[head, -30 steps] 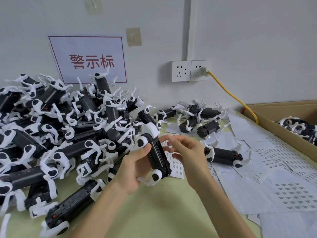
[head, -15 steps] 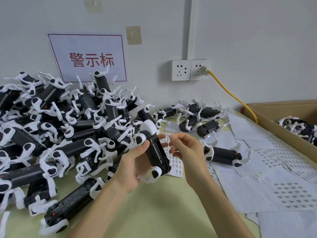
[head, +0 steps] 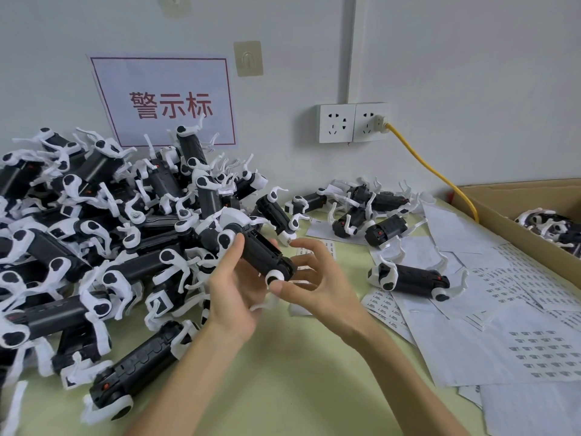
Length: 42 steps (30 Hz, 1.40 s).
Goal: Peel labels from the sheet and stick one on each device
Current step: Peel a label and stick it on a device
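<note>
Mid-frame, the left hand (head: 232,291) is gripping a black tube-shaped device with white plastic clips (head: 262,254), thumb pressing its side. The right hand (head: 323,284) is hovering just right of it, fingers spread and loose, thumb touching the device's white end. Any label on a fingertip is too small to tell. Sticking well probably means steadying the device, laying the label flat on a bare black face, then pressing it smooth. White paper label sheets (head: 503,325) are lying at lower right on the pale green worktop (head: 283,388). A heap of matching devices (head: 94,231) is filling the left, and a brown cardboard box (head: 503,212) is sitting at right, against a white wall (head: 471,73).
</note>
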### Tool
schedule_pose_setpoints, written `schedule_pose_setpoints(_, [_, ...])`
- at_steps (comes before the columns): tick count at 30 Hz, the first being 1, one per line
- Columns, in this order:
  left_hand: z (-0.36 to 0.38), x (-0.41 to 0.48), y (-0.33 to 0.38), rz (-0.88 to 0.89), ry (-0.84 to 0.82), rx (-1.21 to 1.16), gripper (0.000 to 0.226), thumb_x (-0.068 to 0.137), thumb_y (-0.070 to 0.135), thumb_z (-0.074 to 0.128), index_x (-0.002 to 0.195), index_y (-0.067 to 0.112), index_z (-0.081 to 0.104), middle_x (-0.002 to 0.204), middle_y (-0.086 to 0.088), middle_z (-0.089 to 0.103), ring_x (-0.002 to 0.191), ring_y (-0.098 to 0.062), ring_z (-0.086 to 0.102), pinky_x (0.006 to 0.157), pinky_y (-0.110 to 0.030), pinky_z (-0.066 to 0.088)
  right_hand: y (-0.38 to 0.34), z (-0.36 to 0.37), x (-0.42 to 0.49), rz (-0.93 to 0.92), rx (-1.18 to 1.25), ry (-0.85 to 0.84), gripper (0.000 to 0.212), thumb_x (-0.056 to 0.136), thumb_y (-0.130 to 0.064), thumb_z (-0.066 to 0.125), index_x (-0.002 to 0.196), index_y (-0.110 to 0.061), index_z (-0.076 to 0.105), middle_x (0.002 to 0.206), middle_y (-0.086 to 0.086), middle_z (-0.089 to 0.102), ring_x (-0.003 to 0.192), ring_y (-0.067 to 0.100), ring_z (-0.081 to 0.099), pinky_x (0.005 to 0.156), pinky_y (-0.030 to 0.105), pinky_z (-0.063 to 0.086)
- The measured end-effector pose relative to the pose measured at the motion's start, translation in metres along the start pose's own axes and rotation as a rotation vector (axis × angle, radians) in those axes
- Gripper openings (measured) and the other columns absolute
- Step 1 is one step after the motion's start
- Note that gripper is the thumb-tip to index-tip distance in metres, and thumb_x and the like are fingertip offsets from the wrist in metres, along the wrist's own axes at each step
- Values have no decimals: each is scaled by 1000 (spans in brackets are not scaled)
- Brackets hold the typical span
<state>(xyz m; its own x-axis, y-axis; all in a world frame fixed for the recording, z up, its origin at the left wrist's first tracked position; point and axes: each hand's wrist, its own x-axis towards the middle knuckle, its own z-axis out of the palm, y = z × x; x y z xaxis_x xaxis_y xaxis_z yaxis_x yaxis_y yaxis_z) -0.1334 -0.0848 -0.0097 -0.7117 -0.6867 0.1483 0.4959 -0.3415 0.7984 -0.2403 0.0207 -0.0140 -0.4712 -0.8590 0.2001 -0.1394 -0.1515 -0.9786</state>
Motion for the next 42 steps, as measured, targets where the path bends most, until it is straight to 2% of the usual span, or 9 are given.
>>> schedule_pose_setpoints(3, [-1, 1, 2, 1, -1, 5, 63, 94, 56, 49, 123, 0, 59, 97, -14, 71, 86, -28, 71, 64, -28, 57, 1, 2, -1, -36, 11, 46, 71, 64, -47, 86, 125, -45, 51, 111, -5, 69, 104, 20, 71, 77, 32, 61])
schedule_pose_setpoints(8, [-4, 6, 6, 14, 5, -80, 73, 82, 75, 56, 116, 11, 67, 108, -10, 71, 107, -28, 65, 99, -41, 47, -5, -4, 3, -58, 255, 269, 69, 61, -47, 82, 125, -34, 57, 109, 1, 73, 97, 13, 70, 85, 28, 54])
schedule_pose_setpoints(11, [-6, 5, 6, -85, -26, -141, 87, 80, 80, 52, 121, 5, 64, 108, -14, 69, 100, -29, 66, 95, -41, 52, -9, -17, 6, -24, 406, 354, 73, 63, -48, 82, 129, -27, 57, 102, -5, 75, 98, 14, 67, 91, 38, 51])
schedule_pose_setpoints(15, [0, 3, 4, -213, -119, -37, 87, 89, 75, 39, 130, 3, 66, 124, -21, 63, 103, -27, 64, 91, -38, 53, -13, -28, 5, 31, 583, 328, 89, 67, -51, 76, 140, -7, 53, 126, 12, 66, 108, 26, 59, 92, 39, 43])
schedule_pose_setpoints(21, [1, -1, 1, -364, -254, 212, 69, 92, 59, 55, 128, 3, 70, 114, -19, 67, 106, -29, 62, 92, -43, 54, -13, -26, 6, -4, 507, 249, 65, 71, -37, 79, 129, -14, 58, 99, -1, 75, 94, 14, 68, 97, 38, 48])
schedule_pose_setpoints(27, [0, 0, -5, -333, -272, 254, 34, 93, 32, 63, 118, 14, 77, 125, -12, 73, 113, -22, 70, 91, -33, 58, -9, -27, 6, -66, 336, 374, 51, 70, -43, 80, 116, -25, 66, 110, -9, 75, 104, 5, 69, 85, 22, 51])
schedule_pose_setpoints(32, [-6, 7, -7, -254, -143, 152, 48, 82, 40, 74, 123, 14, 75, 130, -15, 70, 124, -29, 65, 107, -43, 50, -11, -33, 5, -141, 348, 483, 5, 85, -26, 70, 89, -22, 70, 93, -2, 73, 88, 11, 66, 81, 28, 47])
schedule_pose_setpoints(37, [-10, 9, -6, -208, -96, 77, 46, 72, 43, 79, 109, 15, 79, 105, -8, 73, 95, -20, 70, 109, -47, 43, -11, -26, 6, -109, 219, 268, 18, 92, -14, 69, 77, -22, 67, 88, 2, 69, 86, 13, 66, 78, 26, 48])
schedule_pose_setpoints(42, [0, 3, -2, -202, -169, 156, 60, 79, 47, 80, 128, 13, 71, 129, -11, 70, 117, -24, 68, 93, -33, 55, -9, -19, 5, -100, 122, 193, 13, 97, -15, 66, 85, -13, 67, 82, 1, 72, 82, 19, 65, 71, 25, 46])
